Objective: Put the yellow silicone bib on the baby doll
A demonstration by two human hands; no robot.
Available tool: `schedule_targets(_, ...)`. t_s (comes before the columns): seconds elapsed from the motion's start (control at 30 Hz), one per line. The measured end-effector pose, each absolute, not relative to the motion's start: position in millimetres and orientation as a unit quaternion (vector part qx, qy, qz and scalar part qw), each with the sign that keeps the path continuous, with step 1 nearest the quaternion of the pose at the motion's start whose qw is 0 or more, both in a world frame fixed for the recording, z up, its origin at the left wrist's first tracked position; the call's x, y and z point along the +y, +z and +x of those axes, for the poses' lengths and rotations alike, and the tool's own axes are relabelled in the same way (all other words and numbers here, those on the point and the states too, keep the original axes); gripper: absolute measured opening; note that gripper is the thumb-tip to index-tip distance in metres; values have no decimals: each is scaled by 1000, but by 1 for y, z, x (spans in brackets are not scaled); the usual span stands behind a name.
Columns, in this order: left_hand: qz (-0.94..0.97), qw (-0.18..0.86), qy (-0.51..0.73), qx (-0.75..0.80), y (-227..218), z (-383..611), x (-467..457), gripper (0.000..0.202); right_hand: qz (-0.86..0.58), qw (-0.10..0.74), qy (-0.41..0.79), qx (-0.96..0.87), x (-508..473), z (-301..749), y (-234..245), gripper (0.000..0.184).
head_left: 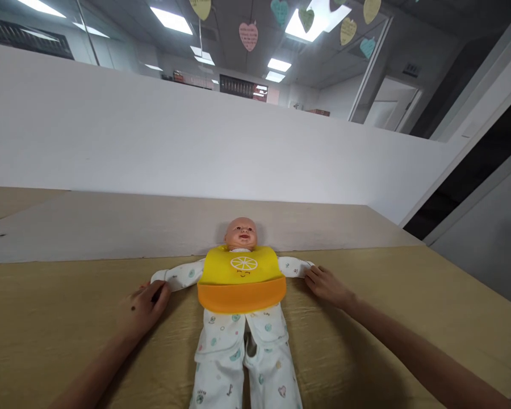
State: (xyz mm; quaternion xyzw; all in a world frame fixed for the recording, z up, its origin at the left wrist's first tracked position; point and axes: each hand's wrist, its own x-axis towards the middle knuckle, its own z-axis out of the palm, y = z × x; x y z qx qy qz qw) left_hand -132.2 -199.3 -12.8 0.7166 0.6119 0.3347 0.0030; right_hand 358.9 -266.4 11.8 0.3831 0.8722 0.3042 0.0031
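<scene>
Doll: plastic baby doll (241,233) in a white printed sleepsuit, on its back mid-worktop, head away from you, arms spread wide, legs running out of the bottom edge.
Worktop: tan wood-grain worktop (409,295), with a paler raised board just behind the doll's head.
Bib: yellow silicone bib with an orange catch-pocket and a lemon-slice print (242,278), flat over the doll's chest, collar under the chin.
Risk, sleeves: if you pull harder on one side than the other, I judge the light doll will slew or slide across the smooth worktop.
Risk, bib: any drag on the sleepsuit could ruck the cloth beneath the bib and tip it off centre.
Left hand: your left hand (142,309) lies palm down with a low wrist, fingers bent over the cuff at your left (164,278).
Left grip: you cannot tell from this view whether the fingers are closed on the cloth or merely lying on it.
Right hand: your right hand (326,286) reaches in from the lower right on a long straight forearm, fingertips touching the cuff at your right (302,265).
Right grip: fingers extended and spread, clamped on nothing.
Backdrop: white partition wall (153,130) behind the worktop.
</scene>
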Motion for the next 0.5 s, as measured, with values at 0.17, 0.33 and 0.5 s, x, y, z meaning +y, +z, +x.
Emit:
schedule_targets(0.17, 720, 11, 332, 609, -17, -134, -197, 29, 419, 58, 328, 845, -261, 350, 22, 22)
schedule_targets(0.33, 719, 15, 315, 619, -15, -134, -198, 34, 438, 58, 298, 846, -257, 342, 27, 24)
schedule_targets(0.5, 710, 36, 297, 637, -3, -129, -203, 34, 455, 83, 316, 829, -256, 340, 23, 18)
